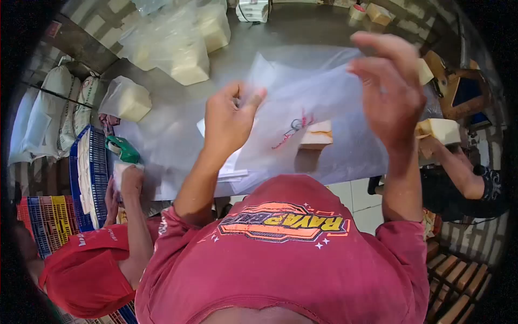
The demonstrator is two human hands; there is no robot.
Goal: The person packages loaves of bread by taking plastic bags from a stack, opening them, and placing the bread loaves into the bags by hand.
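Observation:
A clear plastic bag (280,116) with red and dark print spreads across the table in front of me. My left hand (232,116) is closed, thumb and fingers pinching the bag near its upper left side. Over the bag's right side is my right hand (391,89), slightly blurred, its fingers apart; any touch on the plastic is unclear. A pale block with a brown edge, like a piece of loaf bread (319,135), sits close to the print, and the bag seems to overlap it partly. White sheets (232,164) lie below my left wrist.
Bagged pale blocks (189,65) stand at the back left, another bagged block (135,102) nearer. At left, a co-worker's hand (131,181) is beside a green tape dispenser (123,149) and blue crate (97,173). Another person's hand (429,146) holds a pale loaf (445,131) at right.

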